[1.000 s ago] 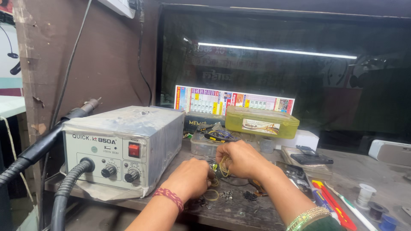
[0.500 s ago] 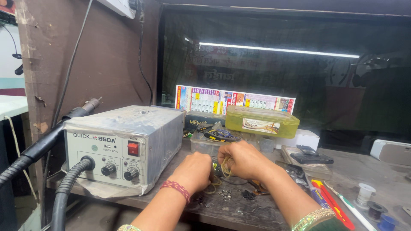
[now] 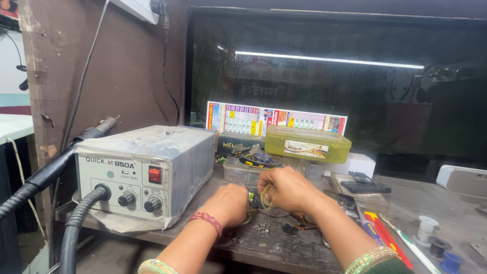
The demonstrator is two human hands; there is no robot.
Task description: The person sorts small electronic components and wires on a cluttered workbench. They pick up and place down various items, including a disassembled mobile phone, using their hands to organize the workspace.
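My left hand (image 3: 231, 203) and my right hand (image 3: 286, 189) meet over the front middle of a worn workbench (image 3: 284, 248). Both are curled around a small bundle of thin yellowish wire (image 3: 265, 195) that shows between the fingers. What else the fingers cover is hidden. Tiny loose metal parts (image 3: 263, 229) lie on the bench just below the hands. A red thread band circles my left wrist and bangles sit on both forearms.
A grey hot-air station (image 3: 147, 170) with red switch, two knobs and black hose (image 3: 76, 228) stands left. Behind the hands are a clear tray of tools (image 3: 251, 167), a green lidded box (image 3: 307, 143) and a colourful card strip (image 3: 274, 119). Pens (image 3: 385, 236) and spools (image 3: 426, 226) lie right.
Both hands stay together on the wire, shifted slightly toward me and right; the left hand has drawn closer to the right.
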